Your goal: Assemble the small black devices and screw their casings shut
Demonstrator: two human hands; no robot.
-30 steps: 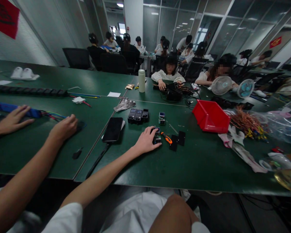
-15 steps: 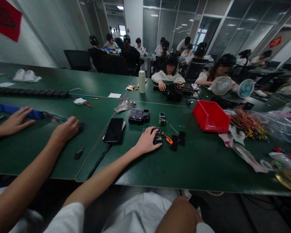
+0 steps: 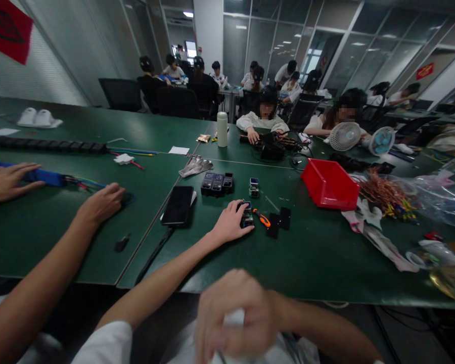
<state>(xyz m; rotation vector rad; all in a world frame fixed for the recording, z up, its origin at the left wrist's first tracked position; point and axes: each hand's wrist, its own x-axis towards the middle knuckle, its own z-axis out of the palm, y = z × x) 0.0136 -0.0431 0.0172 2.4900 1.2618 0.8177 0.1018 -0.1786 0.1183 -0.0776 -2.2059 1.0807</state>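
Observation:
My left hand [image 3: 232, 222] rests on the green table with thumb and fingers around a small circuit board module [image 3: 246, 218], part of which the fingers cover. Close to the camera and blurred, my right hand [image 3: 235, 311] is raised in front of my lap, its fingers curled in; a thin dark bit shows below them, too unclear to name. Orange-handled pliers [image 3: 262, 217] lie just right of the module, beside black flat plates [image 3: 279, 221]. A second module [image 3: 254, 187] stands behind, and black device housings [image 3: 217, 183] sit to its left.
A phone [image 3: 177, 205] with a black cable lies left. Farther out are a glove [image 3: 196, 167], a bottle [image 3: 222, 129], a red bin [image 3: 330, 185] and a copper wire bundle [image 3: 390, 194]. A co-worker's hands [image 3: 102, 202] handle a blue wired strip at left; others sit opposite.
My right hand has come into view, rising from the bottom over my lap. My left hand stays on the module. The co-worker's far-left hand has shifted slightly left.

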